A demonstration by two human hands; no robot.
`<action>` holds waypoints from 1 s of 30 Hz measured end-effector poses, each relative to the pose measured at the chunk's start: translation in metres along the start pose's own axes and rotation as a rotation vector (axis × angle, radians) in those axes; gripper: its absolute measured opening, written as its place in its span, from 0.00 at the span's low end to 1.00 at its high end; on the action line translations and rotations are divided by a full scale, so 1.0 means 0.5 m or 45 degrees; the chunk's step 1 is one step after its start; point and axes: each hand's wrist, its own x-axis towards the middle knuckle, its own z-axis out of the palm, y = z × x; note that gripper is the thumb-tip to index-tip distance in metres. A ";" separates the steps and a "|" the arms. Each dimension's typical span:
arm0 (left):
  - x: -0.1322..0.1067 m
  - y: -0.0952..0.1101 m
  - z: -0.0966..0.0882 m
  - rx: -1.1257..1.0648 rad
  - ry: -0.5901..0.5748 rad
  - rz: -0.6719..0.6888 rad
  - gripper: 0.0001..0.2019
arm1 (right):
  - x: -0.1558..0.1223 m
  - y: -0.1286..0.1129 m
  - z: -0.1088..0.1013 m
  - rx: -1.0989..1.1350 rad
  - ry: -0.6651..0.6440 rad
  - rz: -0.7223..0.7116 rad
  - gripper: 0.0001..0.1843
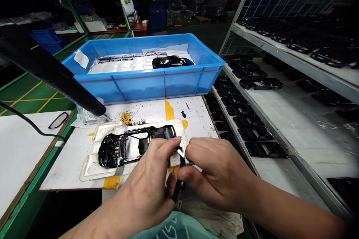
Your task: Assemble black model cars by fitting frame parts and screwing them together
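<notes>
Fingers (165, 148) of left hand (146, 188) and right hand (221, 175) clamp a small black-and-silver part (181, 155) at the right end of the glossy black plastic car shell (126, 149); behind it another shell (171, 61) lies in the blue plastic crate (140, 82), with black parts (260, 82) shelved to its right.

Left hand (148, 185) and right hand (217, 173) meet, fingertips pinched.

Blue crate (146, 82) set at far edge of white board (70, 160); glossy black shell (171, 61) laid inside on white sheets. Black trays (260, 82) ranged along right-hand shelves. Black lens piece (58, 120) laid on left tabletop.
</notes>
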 end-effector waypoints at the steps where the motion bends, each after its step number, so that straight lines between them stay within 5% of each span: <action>1: -0.001 0.001 0.000 -0.005 0.001 -0.011 0.39 | 0.000 -0.001 0.000 -0.002 -0.002 -0.021 0.27; 5: -0.004 0.001 -0.002 -0.002 0.023 0.025 0.38 | 0.009 -0.002 -0.001 -0.004 0.078 0.022 0.32; 11: 0.001 -0.007 0.003 0.045 0.093 0.146 0.35 | 0.012 -0.003 0.002 -0.053 -0.055 -0.059 0.31; 17: -0.001 -0.017 0.009 0.023 0.119 0.143 0.36 | 0.016 -0.003 0.005 -0.144 0.052 0.005 0.36; 22: -0.007 -0.021 0.016 0.000 0.086 0.087 0.36 | 0.010 -0.007 0.008 -0.228 -0.096 -0.019 0.31; 27: -0.009 -0.022 0.015 -0.012 0.094 0.091 0.37 | 0.009 -0.008 0.014 -0.269 0.073 -0.017 0.34; 30: -0.013 -0.023 0.013 -0.038 0.064 0.089 0.38 | 0.009 -0.010 0.015 -0.279 0.037 -0.022 0.33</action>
